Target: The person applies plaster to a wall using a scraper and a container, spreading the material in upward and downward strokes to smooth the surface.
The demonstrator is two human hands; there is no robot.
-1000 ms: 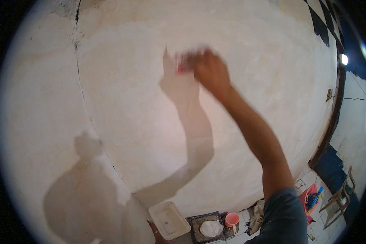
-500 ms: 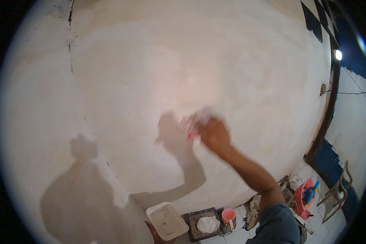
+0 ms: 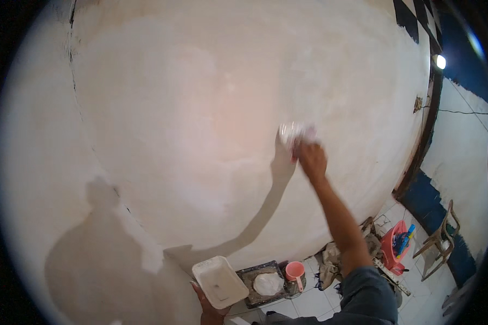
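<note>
My right hand (image 3: 313, 161) is closed on a white-and-pink thing (image 3: 294, 134) held up at the pale, patchy wall (image 3: 217, 81). That thing is shiny and smeared by motion, so its kind cannot be made out. Low in the view, my left hand (image 3: 211, 311) grips a shallow off-white rectangular tray (image 3: 220, 283) from below and its left side. The tray is tilted, its inside facing up, with a small greyish mark on its bottom.
On the tiled floor beside the tray are a dark tray (image 3: 244, 276) with a white lump (image 3: 268, 283), and a pink dipper (image 3: 295, 270). Farther right lie crumpled cloths (image 3: 331, 262), a pink tub (image 3: 390, 246) of tools and a chair (image 3: 443, 235).
My right hand has moved right and slightly up along the wall with the white-and-pink thing. The view has shifted a little; my left hand still holds the tray.
</note>
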